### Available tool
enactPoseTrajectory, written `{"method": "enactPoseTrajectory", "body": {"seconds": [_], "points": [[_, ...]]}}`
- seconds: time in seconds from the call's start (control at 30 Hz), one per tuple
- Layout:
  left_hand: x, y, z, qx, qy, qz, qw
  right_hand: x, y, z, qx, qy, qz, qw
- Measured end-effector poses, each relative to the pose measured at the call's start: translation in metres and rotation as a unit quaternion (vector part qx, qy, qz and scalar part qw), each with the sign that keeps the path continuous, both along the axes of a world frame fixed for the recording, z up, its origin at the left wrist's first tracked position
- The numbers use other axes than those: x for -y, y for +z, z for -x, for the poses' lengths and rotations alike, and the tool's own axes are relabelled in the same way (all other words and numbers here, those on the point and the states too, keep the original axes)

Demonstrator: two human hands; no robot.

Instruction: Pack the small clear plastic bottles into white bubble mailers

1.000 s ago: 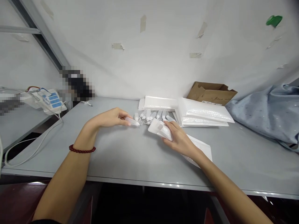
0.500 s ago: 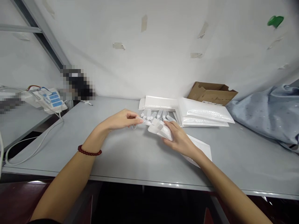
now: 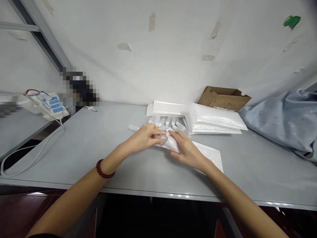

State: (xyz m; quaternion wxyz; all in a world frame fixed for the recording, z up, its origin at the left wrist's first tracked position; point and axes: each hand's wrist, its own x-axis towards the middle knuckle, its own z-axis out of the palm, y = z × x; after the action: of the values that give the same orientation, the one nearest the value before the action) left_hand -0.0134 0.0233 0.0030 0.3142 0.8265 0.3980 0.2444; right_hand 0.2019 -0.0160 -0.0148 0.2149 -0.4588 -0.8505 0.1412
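Observation:
My right hand [image 3: 184, 147] grips a small white bubble mailer [image 3: 172, 144] from its right side, fingers over the top. At the mailer's left end my left hand [image 3: 146, 136] pinches a small translucent plastic piece [image 3: 162, 139]; its exact kind is unclear. Thumbs and fingertips of both hands nearly meet there. Just behind the hands lie several small whitish tube-like pieces [image 3: 169, 120] with thin loops. A narrow white strip [image 3: 133, 128] shows beyond my left hand, partly hidden by it. Another white bubble mailer [image 3: 210, 155] lies flat under my right wrist.
Stacked white bubble mailers [image 3: 218, 119] sit at the back right, beside flatter white envelopes [image 3: 169, 107]. Behind them stands an open cardboard box [image 3: 224, 98]. Light blue cloth [image 3: 289, 122] covers the right side. A white cable [image 3: 41, 155] trails on the left near a power strip [image 3: 53, 105].
My left hand has moved right and slightly down, up to the mailer, and now pinches the translucent piece. The narrow white strip now shows on the table. My right hand keeps its hold.

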Motion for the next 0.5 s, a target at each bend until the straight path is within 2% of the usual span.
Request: {"method": "enactPoseTrajectory", "body": {"seconds": [0.1, 0.2, 0.3, 0.4, 0.5], "points": [[0.001, 0.001, 0.0, -0.004, 0.071, -0.012, 0.997, -0.001, 0.0, 0.0, 0.003, -0.007, -0.001, 1.0], [0.001, 0.005, 0.002, -0.002, 0.124, 0.02, 0.992, -0.002, -0.001, -0.001, 0.003, -0.011, -0.014, 1.0], [0.002, 0.006, 0.001, 0.002, 0.115, 0.034, 0.993, -0.003, -0.004, -0.001, 0.002, -0.01, -0.031, 0.999], [0.005, 0.007, -0.002, -0.002, 0.1, -0.002, 0.995, -0.004, -0.006, -0.001, 0.004, -0.005, -0.041, 0.999], [0.011, 0.007, -0.007, 0.002, 0.113, -0.04, 0.993, -0.004, -0.008, 0.0, 0.013, 0.003, -0.05, 0.999]]}}
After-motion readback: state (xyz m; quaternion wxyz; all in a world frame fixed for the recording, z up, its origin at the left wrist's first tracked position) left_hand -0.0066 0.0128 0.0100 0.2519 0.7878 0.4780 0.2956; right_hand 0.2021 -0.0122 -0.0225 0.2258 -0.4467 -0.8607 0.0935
